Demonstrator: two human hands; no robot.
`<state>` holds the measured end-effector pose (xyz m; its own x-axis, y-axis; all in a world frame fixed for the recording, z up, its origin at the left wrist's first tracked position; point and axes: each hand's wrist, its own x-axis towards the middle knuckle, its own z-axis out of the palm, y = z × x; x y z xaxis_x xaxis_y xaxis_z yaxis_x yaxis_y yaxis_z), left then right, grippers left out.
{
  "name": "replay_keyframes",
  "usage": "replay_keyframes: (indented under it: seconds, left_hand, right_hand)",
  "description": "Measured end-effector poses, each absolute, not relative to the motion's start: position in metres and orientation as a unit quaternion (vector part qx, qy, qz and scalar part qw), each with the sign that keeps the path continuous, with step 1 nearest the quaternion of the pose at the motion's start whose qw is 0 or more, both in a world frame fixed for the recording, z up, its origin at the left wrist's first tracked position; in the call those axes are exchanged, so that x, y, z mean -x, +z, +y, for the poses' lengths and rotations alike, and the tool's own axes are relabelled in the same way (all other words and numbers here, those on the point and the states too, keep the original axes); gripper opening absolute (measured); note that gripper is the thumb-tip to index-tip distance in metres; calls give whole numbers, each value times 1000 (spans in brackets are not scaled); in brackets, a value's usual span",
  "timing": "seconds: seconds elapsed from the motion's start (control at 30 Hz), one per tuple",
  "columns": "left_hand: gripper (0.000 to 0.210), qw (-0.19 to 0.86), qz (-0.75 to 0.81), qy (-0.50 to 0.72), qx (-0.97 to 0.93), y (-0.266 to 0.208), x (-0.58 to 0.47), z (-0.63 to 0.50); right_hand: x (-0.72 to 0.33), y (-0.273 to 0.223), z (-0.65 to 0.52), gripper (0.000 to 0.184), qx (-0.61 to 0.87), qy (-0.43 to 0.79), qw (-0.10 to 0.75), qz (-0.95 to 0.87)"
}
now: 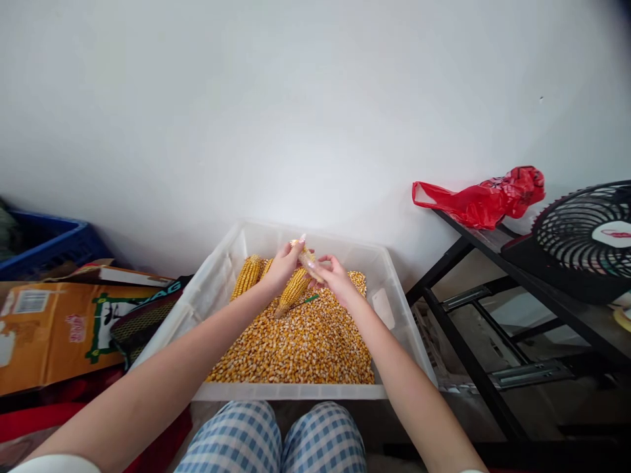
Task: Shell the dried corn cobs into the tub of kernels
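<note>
Over the middle of a translucent plastic bin point(217, 263), both my hands are on one corn cob point(309, 264), partly stripped and pale along its side. My left hand point(288, 261) grips its upper end, thumb on top. The lower end is held in the fingers of my right hand point(336, 274). Loose yellow corn kernels point(305, 345) fill much of the bin. Beneath my hands a full ear of corn point(294, 289) lies on the kernels, and another ear of corn point(245, 278) rests by the left wall. A thin green-handled tool point(311, 299) lies on the kernels, partly covered.
At right, a black metal stand point(473, 315) carries a red plastic bag point(493, 197) and a black fan point(591, 230). An orange cardboard box point(54, 328) and a blue crate point(54, 246) stand at left. A white wall point(315, 118) rises behind the bin.
</note>
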<state>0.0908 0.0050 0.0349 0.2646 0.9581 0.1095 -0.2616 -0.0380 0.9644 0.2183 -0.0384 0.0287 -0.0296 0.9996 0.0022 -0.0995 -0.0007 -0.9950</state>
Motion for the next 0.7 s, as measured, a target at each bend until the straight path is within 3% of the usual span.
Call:
replay_keyframes:
  seconds: [0.1, 0.23, 0.5, 0.7]
  left_hand:
    - [45, 614, 357, 486, -510, 31, -94, -1]
    - [56, 599, 395, 436, -543, 30, -97, -12]
    - [63, 553, 401, 478, -553, 33, -92, -6]
    - [61, 624, 334, 474, -524, 36, -90, 6]
  right_hand:
    - [-204, 20, -43, 44, 468, 533, 493, -505]
    - [-191, 12, -47, 38, 463, 539, 468, -525]
    - [-187, 17, -56, 33, 374, 640, 470, -479]
    - [-191, 21, -49, 25, 334, 665, 503, -439]
